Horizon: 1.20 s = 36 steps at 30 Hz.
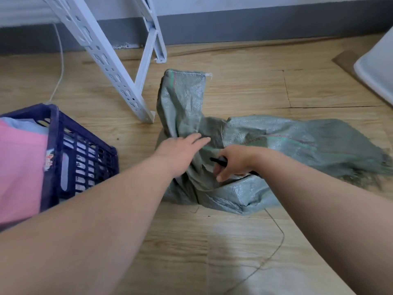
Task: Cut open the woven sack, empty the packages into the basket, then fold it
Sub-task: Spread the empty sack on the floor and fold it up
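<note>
A grey-green woven sack lies crumpled and flat on the wooden floor, its stitched end pointing away from me and a frayed cut edge at the right. My left hand rests flat on the sack's middle, fingers spread. My right hand is closed around a thin black tool, probably a cutter, and presses on the sack beside the left hand. At the left stands a dark blue plastic basket holding pink and pale packages.
White metal shelf legs stand just behind the sack and basket. A white cord runs down the wall at the left. A white bin sits at the far right. A loose thread trails across the floor near me.
</note>
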Each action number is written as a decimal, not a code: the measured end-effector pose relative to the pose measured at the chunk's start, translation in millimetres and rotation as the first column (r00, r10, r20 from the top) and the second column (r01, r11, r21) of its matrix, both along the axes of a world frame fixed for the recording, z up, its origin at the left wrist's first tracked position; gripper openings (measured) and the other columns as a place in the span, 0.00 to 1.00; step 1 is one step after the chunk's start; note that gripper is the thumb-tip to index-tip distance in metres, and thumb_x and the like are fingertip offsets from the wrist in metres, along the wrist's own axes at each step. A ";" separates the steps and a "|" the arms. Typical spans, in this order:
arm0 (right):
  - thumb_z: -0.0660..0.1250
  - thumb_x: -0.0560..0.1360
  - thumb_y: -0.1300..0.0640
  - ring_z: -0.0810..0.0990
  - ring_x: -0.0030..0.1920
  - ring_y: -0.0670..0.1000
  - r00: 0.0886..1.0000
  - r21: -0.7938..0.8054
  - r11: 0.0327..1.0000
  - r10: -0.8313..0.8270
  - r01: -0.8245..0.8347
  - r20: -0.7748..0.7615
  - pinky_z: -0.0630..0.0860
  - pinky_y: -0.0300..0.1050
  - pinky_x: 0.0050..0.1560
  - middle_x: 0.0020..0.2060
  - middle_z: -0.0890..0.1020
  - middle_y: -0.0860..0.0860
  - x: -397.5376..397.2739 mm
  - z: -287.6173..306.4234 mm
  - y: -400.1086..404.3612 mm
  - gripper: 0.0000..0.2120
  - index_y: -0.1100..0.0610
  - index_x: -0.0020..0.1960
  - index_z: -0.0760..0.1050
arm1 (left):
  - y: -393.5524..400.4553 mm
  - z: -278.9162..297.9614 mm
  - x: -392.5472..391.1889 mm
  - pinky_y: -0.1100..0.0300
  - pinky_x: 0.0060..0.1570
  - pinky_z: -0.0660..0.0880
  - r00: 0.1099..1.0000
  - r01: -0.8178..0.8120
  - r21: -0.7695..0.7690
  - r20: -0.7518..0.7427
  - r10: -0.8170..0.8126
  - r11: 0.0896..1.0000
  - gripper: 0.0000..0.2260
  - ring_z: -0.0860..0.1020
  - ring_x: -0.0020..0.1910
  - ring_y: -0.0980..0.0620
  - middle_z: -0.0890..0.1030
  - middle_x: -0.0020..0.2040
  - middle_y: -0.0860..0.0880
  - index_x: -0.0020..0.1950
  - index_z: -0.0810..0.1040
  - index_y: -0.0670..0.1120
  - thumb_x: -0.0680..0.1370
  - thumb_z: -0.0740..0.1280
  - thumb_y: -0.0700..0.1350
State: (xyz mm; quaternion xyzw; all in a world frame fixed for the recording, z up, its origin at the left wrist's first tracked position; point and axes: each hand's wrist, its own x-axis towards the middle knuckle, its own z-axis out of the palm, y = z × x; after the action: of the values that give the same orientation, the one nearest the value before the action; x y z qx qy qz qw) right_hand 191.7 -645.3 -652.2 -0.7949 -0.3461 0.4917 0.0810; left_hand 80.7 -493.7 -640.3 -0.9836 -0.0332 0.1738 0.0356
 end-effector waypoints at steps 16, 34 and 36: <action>0.64 0.72 0.64 0.78 0.45 0.55 0.875 0.249 0.959 -0.231 0.133 0.425 0.77 0.48 0.43 0.41 0.80 0.50 13.6 31.3 -45.9 0.11 0.50 0.48 0.76 | -4.4 14.4 -3.5 0.52 0.67 0.61 0.947 0.092 0.264 0.276 -0.166 0.960 0.30 0.63 0.71 0.44 0.66 0.72 0.47 0.77 0.57 0.49 0.75 0.57 0.36; 0.76 0.66 0.63 0.79 0.42 0.52 0.853 0.273 0.866 -0.479 0.419 0.209 0.75 0.44 0.39 0.44 0.83 0.53 66.9 140.7 -98.2 0.15 0.56 0.51 0.78 | 20.2 97.7 53.6 0.51 0.48 0.71 0.921 -0.389 0.239 0.066 0.385 0.890 0.15 0.78 0.54 0.42 0.79 0.54 0.44 0.61 0.72 0.45 0.76 0.59 0.34; 0.76 0.68 0.57 0.80 0.42 0.54 0.843 0.101 0.900 -0.433 0.424 0.319 0.77 0.44 0.37 0.42 0.82 0.54 69.7 121.7 -83.0 0.13 0.57 0.50 0.77 | 18.7 107.6 60.6 0.51 0.42 0.71 0.839 -0.543 0.175 0.143 0.525 0.821 0.17 0.78 0.54 0.39 0.79 0.56 0.41 0.65 0.69 0.42 0.76 0.58 0.33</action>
State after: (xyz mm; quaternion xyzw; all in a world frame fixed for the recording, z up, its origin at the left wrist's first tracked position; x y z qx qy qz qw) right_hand 261.3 -728.3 -530.5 -0.9225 -0.1750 0.3147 0.1394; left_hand 141.3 -475.0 -532.6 -0.9322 -0.3269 0.1288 0.0866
